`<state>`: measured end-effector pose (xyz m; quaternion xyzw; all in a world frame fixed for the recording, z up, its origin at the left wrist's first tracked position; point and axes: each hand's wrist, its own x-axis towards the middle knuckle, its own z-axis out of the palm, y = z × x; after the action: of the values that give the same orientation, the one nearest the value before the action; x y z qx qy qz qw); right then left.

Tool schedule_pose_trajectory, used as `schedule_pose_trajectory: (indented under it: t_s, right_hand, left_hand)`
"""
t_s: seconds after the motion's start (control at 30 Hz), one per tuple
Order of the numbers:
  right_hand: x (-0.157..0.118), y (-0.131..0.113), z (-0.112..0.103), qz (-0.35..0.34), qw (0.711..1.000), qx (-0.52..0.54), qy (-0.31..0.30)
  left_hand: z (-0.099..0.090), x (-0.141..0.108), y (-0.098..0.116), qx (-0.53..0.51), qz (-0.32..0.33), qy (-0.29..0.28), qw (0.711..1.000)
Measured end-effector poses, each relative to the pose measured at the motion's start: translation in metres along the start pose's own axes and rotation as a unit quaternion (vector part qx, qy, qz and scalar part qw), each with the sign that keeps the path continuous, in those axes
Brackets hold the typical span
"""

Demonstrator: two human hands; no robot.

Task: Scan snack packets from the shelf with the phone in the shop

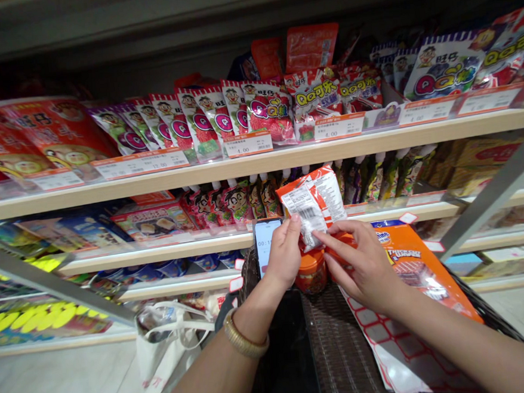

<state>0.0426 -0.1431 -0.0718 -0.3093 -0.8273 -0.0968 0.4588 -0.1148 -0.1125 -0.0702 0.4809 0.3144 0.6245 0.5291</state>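
Note:
A small red and white snack packet [310, 208] is tilted up in front of me, its printed back with a barcode facing me. My left hand [286, 251] is closed on the packet's lower left, thumb on the front. My right hand [363, 261] reaches in from the right, fingers apart, with a fingertip touching the packet's lower part; its thumb hangs below. Beneath the packet stands a red-orange tub [311, 274], partly hidden by the hands. A phone [269, 244] showing a timer sits just left of my left hand.
Below my hands is a dark wicker basket [340, 352] holding an orange wafer bag [432, 262]. Ahead, a shelf edge [251, 167] carries rows of gummy candy bags [269, 112]. Pouches [235, 204] line the shelf below. A white tote bag [164, 341] is at lower left.

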Motion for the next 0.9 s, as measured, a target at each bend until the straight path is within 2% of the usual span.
schedule_pose_trajectory:
  t_s: [0.9]
  right_hand:
    - [-0.0005,0.0000,-0.0001,0.008,1.000,0.000,0.000]
  left_hand:
    - [-0.0034,-0.0004,-0.0014,0.018,-0.023,0.032,0.999]
